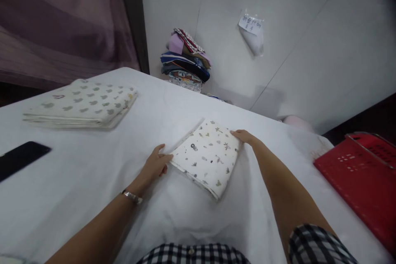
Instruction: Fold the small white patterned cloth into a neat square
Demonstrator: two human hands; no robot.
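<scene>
A folded white cloth (207,159) printed with small plants and figures lies turned at an angle on the white-covered table. At its left corner, my left hand (155,164) has a fingertip on the fabric; one finger is raised and the others curl in, gripping the corner. My right hand (243,136) pinches the far right corner, with part of its fingers hidden by the cloth. Another folded cloth (89,103), cream with grey-green leaf-like shapes, lies farther left, apart from both hands.
A black phone-like slab (23,159) lies at the left. A red plastic basket (359,185) stands at the right. Beyond the table's far edge are a stack of folded clothes (187,60) and a wall with a paper note (252,27). A purplish curtain (64,24) hangs at the back left.
</scene>
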